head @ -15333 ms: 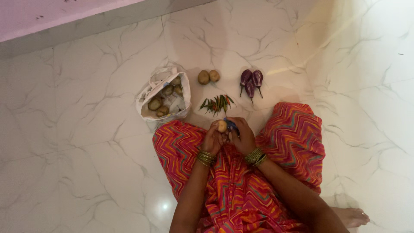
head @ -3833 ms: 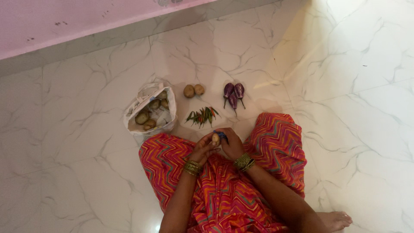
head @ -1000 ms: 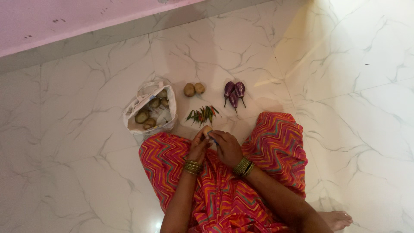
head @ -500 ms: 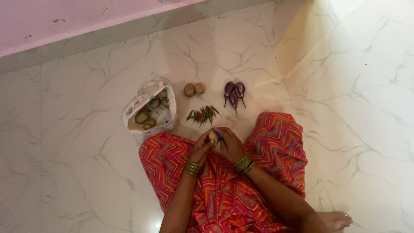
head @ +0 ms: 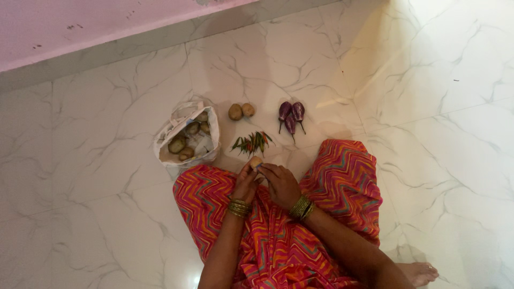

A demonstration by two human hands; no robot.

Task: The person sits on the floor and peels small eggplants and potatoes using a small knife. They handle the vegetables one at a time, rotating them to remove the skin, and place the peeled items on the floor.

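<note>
A small pale potato [head: 256, 161] sits at the fingertips of the left hand [head: 246, 183], held above the lap just short of the floor's bare marble. The left fingers are curled closed around its lower side. The right hand [head: 281, 184] lies against the potato from the other side, fingers bent over; a peeler it may hold is hidden, so I cannot tell what is in that grip. Both wrists carry gold bangles [head: 238, 207], and the lap is covered by pink-and-orange zigzag cloth [head: 284, 241].

Just beyond the hands on the floor [head: 428, 107] lies a bunch of green chillies [head: 251, 143] with a few red ones. Past them are 2 brown potatoes [head: 241, 111], touching, and beside those 3 small purple aubergines [head: 290, 115]. Toward the left stands an open white carrier bag [head: 211, 128], handles up, holding more potatoes; any print on it is too small to tell. A pink wall [head: 80, 27] runs along the floor's far edge.
</note>
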